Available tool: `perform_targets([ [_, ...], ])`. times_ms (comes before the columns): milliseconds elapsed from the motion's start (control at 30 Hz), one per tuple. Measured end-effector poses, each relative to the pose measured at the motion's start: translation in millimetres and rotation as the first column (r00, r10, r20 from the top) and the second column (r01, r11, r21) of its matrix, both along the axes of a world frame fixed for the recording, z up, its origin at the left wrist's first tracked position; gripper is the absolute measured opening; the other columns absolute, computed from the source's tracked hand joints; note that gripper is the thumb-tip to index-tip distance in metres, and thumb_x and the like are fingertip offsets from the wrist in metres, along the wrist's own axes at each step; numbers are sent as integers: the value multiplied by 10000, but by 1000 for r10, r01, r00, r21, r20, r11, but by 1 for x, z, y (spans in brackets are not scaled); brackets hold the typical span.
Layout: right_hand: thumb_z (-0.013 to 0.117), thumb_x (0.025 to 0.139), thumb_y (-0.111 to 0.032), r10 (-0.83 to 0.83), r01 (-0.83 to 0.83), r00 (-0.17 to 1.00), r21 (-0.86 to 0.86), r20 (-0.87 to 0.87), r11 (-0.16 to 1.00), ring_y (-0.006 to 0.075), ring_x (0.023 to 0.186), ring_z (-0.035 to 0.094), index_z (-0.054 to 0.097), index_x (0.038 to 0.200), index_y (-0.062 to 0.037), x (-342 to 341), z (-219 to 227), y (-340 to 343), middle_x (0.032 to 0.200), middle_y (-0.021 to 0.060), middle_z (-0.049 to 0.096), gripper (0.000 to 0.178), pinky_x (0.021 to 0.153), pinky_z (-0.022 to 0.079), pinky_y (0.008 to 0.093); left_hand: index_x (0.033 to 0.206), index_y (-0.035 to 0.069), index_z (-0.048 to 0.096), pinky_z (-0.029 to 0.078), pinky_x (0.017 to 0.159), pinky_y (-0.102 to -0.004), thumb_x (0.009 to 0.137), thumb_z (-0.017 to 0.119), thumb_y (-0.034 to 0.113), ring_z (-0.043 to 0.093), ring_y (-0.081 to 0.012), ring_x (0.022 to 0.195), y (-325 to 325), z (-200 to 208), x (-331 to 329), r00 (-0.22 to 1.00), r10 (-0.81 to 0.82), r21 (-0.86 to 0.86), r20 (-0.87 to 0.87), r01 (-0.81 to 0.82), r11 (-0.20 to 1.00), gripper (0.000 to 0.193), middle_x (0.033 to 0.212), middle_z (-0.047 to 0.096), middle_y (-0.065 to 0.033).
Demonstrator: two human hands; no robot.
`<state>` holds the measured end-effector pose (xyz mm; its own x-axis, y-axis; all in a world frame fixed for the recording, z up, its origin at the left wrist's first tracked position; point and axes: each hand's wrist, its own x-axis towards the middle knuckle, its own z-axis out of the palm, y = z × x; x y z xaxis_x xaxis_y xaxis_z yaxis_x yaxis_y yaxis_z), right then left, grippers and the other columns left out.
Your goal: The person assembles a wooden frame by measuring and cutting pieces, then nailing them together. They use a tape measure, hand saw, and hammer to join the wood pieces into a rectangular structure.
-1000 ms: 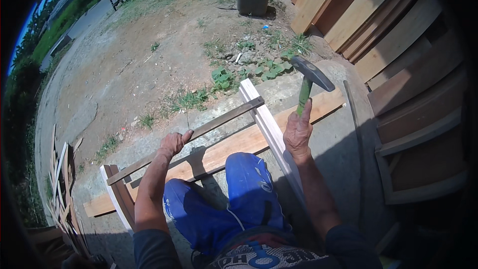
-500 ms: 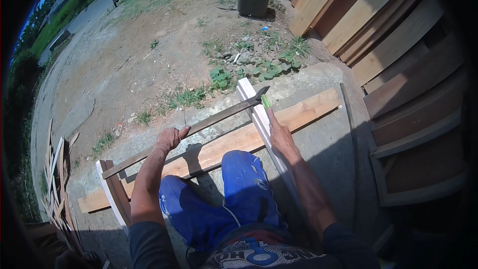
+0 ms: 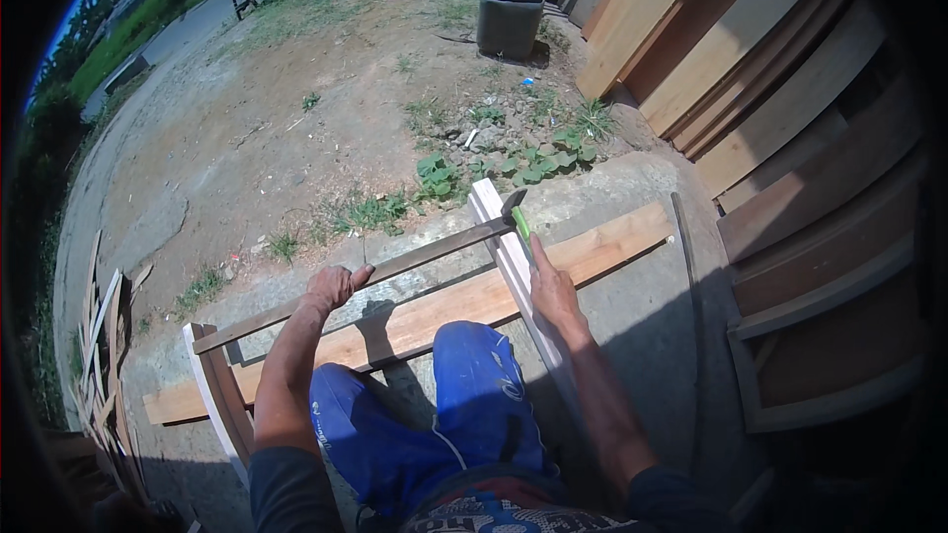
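My left hand [image 3: 337, 286] is closed round a narrow dark wooden strip [image 3: 425, 257] that slants from lower left to upper right. The strip's left end lies on a short wooden rail [image 3: 219, 390], its right end on a pale wooden rail [image 3: 509, 252]. In my right hand [image 3: 555, 294] is a hammer [image 3: 518, 217] with a green handle. Its dark head is at the strip's right end, over the pale rail; whether it touches cannot be made out. Beneath both rails runs a wide light-brown plank [image 3: 415, 318], crossing in front of my knees.
Boards [image 3: 731, 49] lean in a row along the right side, with framed panels [image 3: 839, 355] nearer. Thin wood scraps [image 3: 111, 365] are heaped at the left. A dark square bucket [image 3: 510, 20] stands on the dirt beyond weeds [image 3: 553, 153]. A thin dark rod [image 3: 688, 276] lies on the concrete.
The hammer head has tilted and sits slightly lower in the picture, still by the strip's right end. My left hand keeps its hold. The whole view has shifted a little.
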<state>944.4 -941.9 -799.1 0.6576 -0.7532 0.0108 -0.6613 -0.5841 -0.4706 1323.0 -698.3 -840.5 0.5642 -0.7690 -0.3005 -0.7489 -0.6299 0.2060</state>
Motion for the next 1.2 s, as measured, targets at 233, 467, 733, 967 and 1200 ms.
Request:
perform_targets([
  [233, 586, 958, -8, 197, 357, 598, -478, 777, 802, 465, 717, 657, 205, 1637, -221, 18, 40, 20, 744, 267, 642, 807, 621, 516, 502, 743, -23, 737, 513, 813, -548, 941, 283, 817, 700, -468, 854, -1, 11, -3, 993, 22, 99, -117, -10, 995, 975, 775, 683, -307],
  [467, 537, 978, -62, 44, -26, 988, -119, 151, 993, 471, 679, 640, 205, 1642, -196, 13, 35, 21, 728, 265, 636, 754, 651, 479, 570, 814, -33, 755, 521, 833, -540, 923, 286, 836, 704, -464, 904, 10, 10, 3, 991, 57, 118, -123, -43, 992, 993, 823, 690, -319],
  [733, 499, 957, -46, 68, -60, 987, 57, -146, 997, 485, 833, 686, 199, 1641, -213, 1, 5, 9, 890, 302, 693, 765, 737, 512, 576, 800, -18, 753, 514, 831, -526, 907, 288, 856, 692, -466, 901, 8, -9, 6, 992, 29, 77, -124, -20, 997, 996, 836, 696, -299],
  [967, 571, 933, -79, 58, -83, 915, 45, 399, 996, 475, 804, 678, 330, 1599, -125, -52, -25, 88, 880, 290, 684, 710, 719, 531, 524, 960, -45, 713, 509, 872, -525, 971, 465, 635, 679, -459, 986, 17, -29, 32, 940, 294, -241, -175, -330, 913, 724, 958, 709, -299],
  [1200, 576, 966, -213, 2, -53, 991, 379, 133, 924, 481, 973, 670, 389, 1577, -148, -96, -104, 121, 1152, 321, 657, 642, 804, 538, 509, 1113, -29, 638, 517, 862, -351, 877, 418, -22, 665, -259, 931, 72, 9, -13, 816, 348, -660, -461, -578, 480, 322, 1045, 698, -168],
])
